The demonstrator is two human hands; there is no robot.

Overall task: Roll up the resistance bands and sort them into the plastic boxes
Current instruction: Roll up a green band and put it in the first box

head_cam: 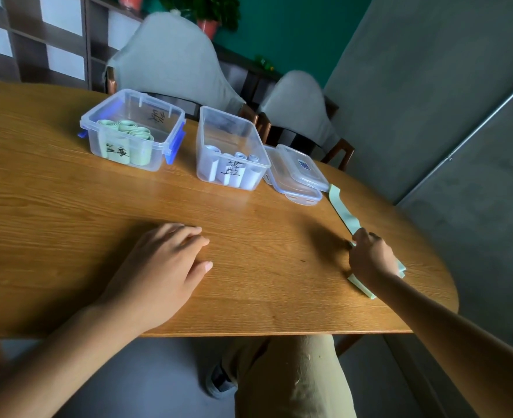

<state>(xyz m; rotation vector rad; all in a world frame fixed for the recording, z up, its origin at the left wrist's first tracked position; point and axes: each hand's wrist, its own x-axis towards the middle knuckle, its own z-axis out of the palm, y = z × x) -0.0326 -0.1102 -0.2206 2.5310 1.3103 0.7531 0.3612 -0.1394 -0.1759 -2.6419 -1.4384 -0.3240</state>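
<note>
Here the right hand (371, 257) grips a flat pale-green resistance band (344, 211) at three o'clock on the oval wooden table (68, 221); the left hand (161, 273) rests relaxed, palm down, at centre.

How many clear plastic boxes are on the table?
2: the box with blue clips at the far left holds green rolls; the box beside it, on the right, holds pale rolls.
</note>
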